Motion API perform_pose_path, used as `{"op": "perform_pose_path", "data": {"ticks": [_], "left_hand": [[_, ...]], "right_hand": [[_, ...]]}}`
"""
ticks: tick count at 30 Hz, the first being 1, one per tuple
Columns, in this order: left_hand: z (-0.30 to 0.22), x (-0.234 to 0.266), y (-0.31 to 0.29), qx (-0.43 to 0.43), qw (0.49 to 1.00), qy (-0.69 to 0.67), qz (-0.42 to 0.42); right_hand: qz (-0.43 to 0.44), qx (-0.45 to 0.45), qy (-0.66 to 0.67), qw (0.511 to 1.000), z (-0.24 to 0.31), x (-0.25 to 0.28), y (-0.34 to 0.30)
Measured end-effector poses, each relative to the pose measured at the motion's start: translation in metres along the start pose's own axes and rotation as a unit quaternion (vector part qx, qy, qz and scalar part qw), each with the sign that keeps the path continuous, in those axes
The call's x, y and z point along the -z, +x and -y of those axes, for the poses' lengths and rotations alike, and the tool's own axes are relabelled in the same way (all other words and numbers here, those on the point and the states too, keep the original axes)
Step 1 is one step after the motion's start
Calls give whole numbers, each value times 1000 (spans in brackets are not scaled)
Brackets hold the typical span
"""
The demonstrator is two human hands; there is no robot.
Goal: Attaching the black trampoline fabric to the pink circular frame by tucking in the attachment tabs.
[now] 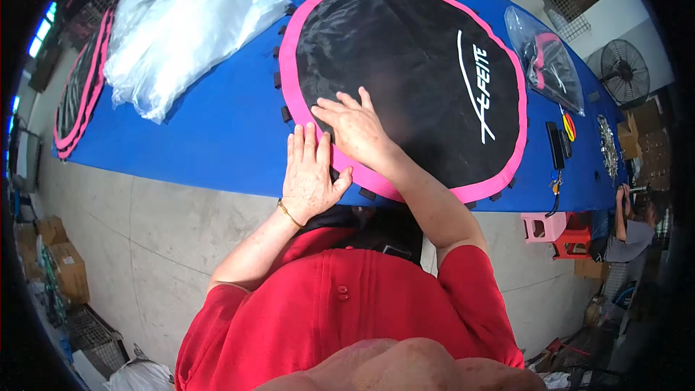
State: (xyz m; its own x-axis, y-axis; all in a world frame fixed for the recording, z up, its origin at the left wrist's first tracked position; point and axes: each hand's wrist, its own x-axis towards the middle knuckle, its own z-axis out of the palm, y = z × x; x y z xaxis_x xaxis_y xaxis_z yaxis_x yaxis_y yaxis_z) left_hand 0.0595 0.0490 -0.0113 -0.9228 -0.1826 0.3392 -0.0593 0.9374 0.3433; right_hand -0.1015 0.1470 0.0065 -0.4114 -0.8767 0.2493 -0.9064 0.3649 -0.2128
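A round black mat (405, 65) with a broad pink border, black tabs around its rim and white lettering lies flat on the blue table (195, 148). On the near left part of the pink border rests my left hand (311, 177), flat, fingers stretched out. My right hand (356, 129) presses on the black fabric just beside it, fingers spread. Neither hand holds anything. The two hands nearly meet at the mat's edge, where my palms and fingers cover part of the border.
Clear plastic bags (203, 22) lie piled at the far left, near more pink-edged mats (83, 90). To the right are a bagged pink-and-black piece (548, 61), a black tool (555, 146) and small metal parts (607, 146). Beyond stand a fan (625, 71) and another person (631, 235).
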Motion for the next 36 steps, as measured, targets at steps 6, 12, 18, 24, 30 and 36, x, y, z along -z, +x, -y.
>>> {"op": "perform_pose_path", "data": {"ticks": [6,12,18,24,30,36], "left_hand": [[-3,0,4,-5,1000,2,4],[-2,5,2,8,1000,-2,8],[-2,3,2,1,1000,-1,6],[-3,2,6,-4,1000,-14,-10],[2,-2,0,-3,1000,-20,-23],[0,-4,0,-10,999,-32,-26]], "right_hand": [[-3,-43,-18,999,-25,-8,37],[22,-20,8,1000,-2,5,19],[19,-25,-7,999,0,-1,32],[-5,-48,-10,999,-15,-9,58],[-14,11,32,999,-4,5,2],[4,12,38,999,5,26,-64]]}}
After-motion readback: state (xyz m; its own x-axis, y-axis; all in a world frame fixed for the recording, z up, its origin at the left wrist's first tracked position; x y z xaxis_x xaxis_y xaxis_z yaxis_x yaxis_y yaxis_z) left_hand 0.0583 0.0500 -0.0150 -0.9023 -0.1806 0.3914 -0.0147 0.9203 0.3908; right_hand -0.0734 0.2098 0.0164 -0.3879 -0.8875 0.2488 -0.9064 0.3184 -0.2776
